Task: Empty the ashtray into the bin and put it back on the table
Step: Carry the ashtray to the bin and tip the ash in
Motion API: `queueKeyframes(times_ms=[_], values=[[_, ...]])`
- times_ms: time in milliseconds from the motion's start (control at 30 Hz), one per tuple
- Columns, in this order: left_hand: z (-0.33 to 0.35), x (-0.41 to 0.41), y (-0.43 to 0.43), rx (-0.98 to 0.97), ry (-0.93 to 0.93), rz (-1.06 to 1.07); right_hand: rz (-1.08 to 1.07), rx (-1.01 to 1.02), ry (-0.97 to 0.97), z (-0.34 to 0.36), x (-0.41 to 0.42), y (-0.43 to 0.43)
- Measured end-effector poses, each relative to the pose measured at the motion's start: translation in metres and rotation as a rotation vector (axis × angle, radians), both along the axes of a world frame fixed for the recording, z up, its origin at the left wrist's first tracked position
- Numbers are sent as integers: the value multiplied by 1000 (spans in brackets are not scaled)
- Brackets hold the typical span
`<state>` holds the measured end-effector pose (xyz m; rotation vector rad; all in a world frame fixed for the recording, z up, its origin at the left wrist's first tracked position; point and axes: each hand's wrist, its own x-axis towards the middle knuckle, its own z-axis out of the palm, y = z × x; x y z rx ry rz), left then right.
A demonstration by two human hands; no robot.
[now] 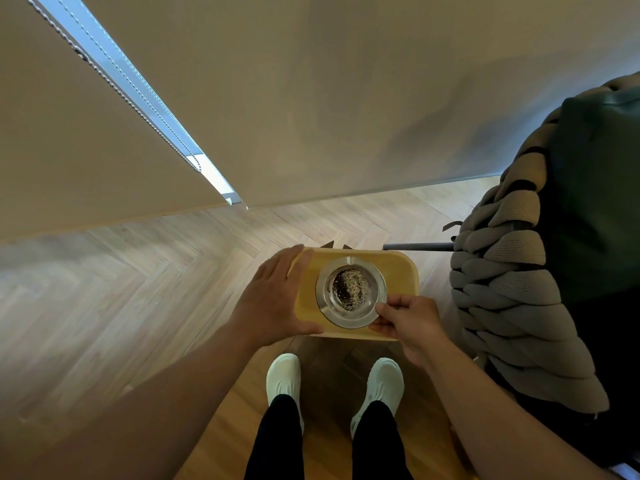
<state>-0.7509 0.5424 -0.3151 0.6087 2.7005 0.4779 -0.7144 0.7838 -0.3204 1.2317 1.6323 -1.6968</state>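
Task stood at its very start. The ashtray (350,292), a round metal dish with a broad flat rim, sat on the small yellow-topped table (403,271), roughly at its centre, and was full: a mound of dark and pale ash filled the bowl. Nothing had been tipped out. The right hand (408,323) had closed on the near-right part of the rim, thumb on top and fingers curled underneath, a pinch grip on the ashtray; whether the dish had left the tabletop at all could not be told from above, but it looked level and seated. The left hand (273,299) lay open, fingers spread and extended, flat against the left edge of the table, holding nothing, apparently steadying the top. The person stood just at the near side of the table, white shoes (284,379) on the herringbone wood floor (121,289). A chunky-knit grey armchair (512,289) stood to the right, close beside the table, and roller blinds (104,140) covered the far wall. No bin showed anywhere in view, so its place was unknown. Left to do, by my reckoning: lift the ashtray level so the ash stays in, carry it to the bin, tip it out, return it to the table.
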Motion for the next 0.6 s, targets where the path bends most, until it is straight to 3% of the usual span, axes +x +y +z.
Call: queueKeyframes(times_ms=[200,433,533,600], values=[[-10,-9,-19,-225,-53,-122,12,-1,6,-4,2,7],[-23,-8,-21,-208,-113,-97,34,46,47,-4,-1,14],[-25,-9,-21,-192,-119,-88,89,137,109,-3,-4,14],[-25,-10,-21,-196,-111,-92,253,341,216,-2,-5,14]])
